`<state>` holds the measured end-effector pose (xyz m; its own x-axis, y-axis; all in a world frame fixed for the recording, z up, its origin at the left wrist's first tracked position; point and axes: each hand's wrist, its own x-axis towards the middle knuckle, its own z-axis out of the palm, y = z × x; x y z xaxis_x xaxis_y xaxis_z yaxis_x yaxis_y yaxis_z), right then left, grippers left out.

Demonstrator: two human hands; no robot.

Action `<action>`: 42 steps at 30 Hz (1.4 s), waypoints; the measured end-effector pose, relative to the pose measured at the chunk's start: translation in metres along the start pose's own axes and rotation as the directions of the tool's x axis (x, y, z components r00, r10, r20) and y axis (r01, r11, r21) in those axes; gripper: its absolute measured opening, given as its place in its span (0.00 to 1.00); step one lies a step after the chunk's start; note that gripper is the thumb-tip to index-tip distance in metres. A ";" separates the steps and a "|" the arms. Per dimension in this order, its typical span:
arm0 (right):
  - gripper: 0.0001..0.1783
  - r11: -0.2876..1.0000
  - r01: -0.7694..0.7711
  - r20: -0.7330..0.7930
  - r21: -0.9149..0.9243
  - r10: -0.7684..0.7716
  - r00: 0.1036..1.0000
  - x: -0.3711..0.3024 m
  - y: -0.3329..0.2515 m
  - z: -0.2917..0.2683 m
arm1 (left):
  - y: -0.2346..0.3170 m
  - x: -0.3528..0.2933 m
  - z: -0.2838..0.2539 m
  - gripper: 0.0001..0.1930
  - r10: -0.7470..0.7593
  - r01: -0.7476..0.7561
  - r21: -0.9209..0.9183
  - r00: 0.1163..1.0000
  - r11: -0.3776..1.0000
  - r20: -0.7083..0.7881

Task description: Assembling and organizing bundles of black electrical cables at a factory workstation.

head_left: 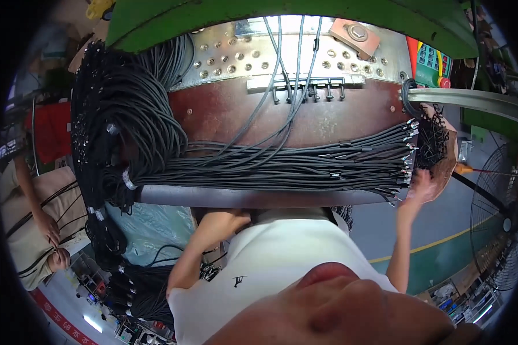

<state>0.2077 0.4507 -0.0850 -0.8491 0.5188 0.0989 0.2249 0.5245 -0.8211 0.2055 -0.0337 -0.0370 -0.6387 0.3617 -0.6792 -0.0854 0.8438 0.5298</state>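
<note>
A broad bundle of dark grey cables lies across the brown work surface, with bare metal ends at the right. Beside those ends is my right hand, blurred by motion, at the rim of a cardboard box of small black parts. Whether it holds one of them I cannot make out. My left hand is low against my body, just under the table's front edge, its fingers largely hidden. Several cables rise from the bundle past a metal rail with black clips.
Thick coils of black cable hang at the left. A green machine frame crosses the top, above a bolted, perforated metal plate. At right are a control box with a red button and a fan. A co-worker's hands show far left.
</note>
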 end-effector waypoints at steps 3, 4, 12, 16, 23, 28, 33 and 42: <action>0.19 0.600 0.565 0.534 -0.566 -0.254 0.806 -0.054 0.060 0.024 | -0.048 0.038 0.021 0.19 -0.279 0.297 0.326 0.955 0.897 -0.102; 0.16 0.569 0.527 0.579 -0.631 -0.106 0.808 -0.060 0.085 0.033 | -0.059 0.041 0.033 0.19 -0.275 0.292 0.328 0.956 0.898 -0.100; 0.15 0.756 0.457 0.505 -0.469 -0.196 0.841 -0.047 0.058 0.041 | -0.066 0.047 0.043 0.13 0.105 0.016 0.175 0.741 0.985 -0.663; 0.15 0.850 0.367 0.459 -0.377 -0.172 0.872 -0.046 0.053 0.044 | -0.070 0.053 0.044 0.11 0.154 0.016 0.245 0.736 0.970 -0.659; 0.14 0.857 0.379 0.382 -0.348 -0.239 0.893 -0.040 0.049 0.049 | -0.055 0.050 0.032 0.09 0.113 0.030 0.212 0.768 0.977 -0.630; 0.14 0.565 0.570 0.491 -0.596 -0.305 0.816 -0.031 -0.008 0.041 | -0.050 0.043 0.026 0.10 0.031 0.072 0.151 0.809 0.986 -0.587; 0.12 0.904 0.329 0.962 -0.272 0.269 0.053 -0.005 -0.112 -0.003 | 0.038 0.000 -0.013 0.16 0.014 -0.013 -0.047 1.000 0.999 0.025; 0.32 0.118 0.982 0.570 -0.146 -0.801 0.181 0.101 -0.201 0.183 | 0.163 0.065 -0.026 0.36 0.776 -0.677 0.402 0.436 0.617 -0.455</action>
<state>-0.0104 0.2738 -0.0131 -0.6065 -0.7113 0.3552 -0.7376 0.6702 0.0827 0.1301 0.1171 0.0178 -0.6933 0.6321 0.3461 0.6870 0.4346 0.5823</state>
